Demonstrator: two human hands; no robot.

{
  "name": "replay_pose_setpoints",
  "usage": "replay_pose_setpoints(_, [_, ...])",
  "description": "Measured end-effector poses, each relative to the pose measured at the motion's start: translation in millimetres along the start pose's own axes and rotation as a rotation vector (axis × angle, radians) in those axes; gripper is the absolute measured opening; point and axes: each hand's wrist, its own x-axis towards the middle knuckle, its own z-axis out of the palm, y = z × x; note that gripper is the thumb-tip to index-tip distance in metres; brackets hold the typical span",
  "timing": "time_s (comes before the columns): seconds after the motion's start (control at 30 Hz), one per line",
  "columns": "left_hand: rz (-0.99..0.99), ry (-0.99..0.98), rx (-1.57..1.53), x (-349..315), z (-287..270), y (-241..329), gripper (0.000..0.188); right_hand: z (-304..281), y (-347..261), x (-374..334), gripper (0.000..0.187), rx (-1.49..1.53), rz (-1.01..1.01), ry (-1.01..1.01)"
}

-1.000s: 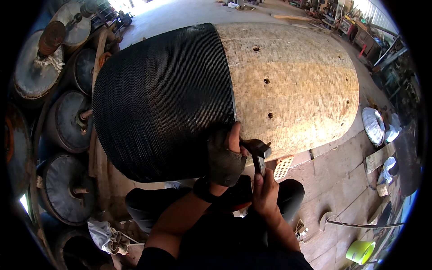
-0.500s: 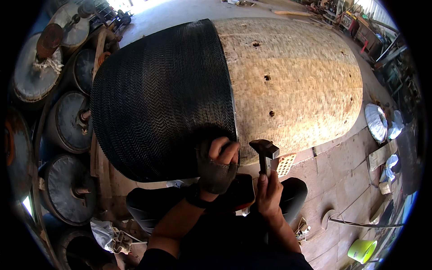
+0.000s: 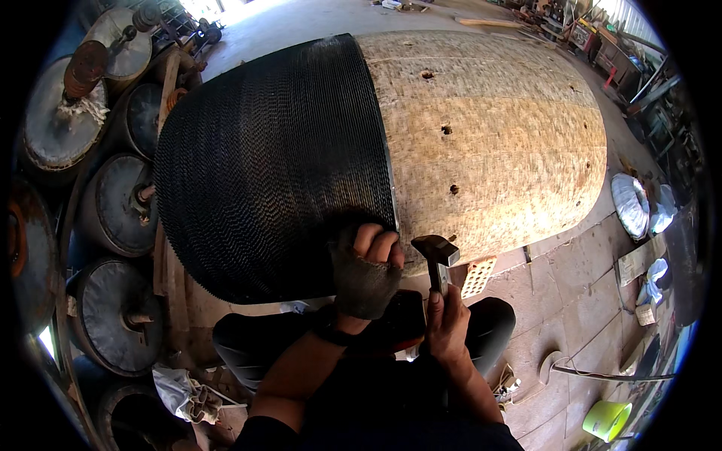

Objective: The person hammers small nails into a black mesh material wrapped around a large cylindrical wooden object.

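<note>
left hand (image 3: 366, 276) is curling fingers against black covering (image 3: 278, 158), grip unclear; right hand (image 3: 449, 322) is clamping fingers around hammer (image 3: 438, 255).

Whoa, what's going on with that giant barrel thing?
Someone's left hand, in a dark fingerless glove, is by the edge of the black ridged layer covering the left part of a big, pale wooden drum. The bare right hand grips a metal-headed hammer beside it. The drum's right part is uncovered, dotted with small dark holes. Whether the left fingers pinch anything is hidden.
</note>
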Motion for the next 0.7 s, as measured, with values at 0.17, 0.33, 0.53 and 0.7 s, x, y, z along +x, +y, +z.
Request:
replay_pose_setpoints(0.17, [-0.022, -0.002, 0.022, 4, 3, 0, 0.022, -1, -6, 2, 0.021, -0.011, -0.007, -0.005])
replay_pose_setpoints(0.33, [-0.057, 0.006, 0.018, 4, 11, 6, 0.021, -2, -21, 5, 0.018, -0.042, -0.038, 0.007])
replay_pose_setpoints(0.53, [-0.038, 0.020, 0.064, 7, 12, 6, 0.025, -1, -24, 11, 0.014, -0.155, -0.058, -0.033])
replay_pose_setpoints(0.7, [-0.036, 0.064, 0.063, 5, 20, 5, 0.025, -4, -25, 7, 0.015, -0.192, -0.115, 0.004])
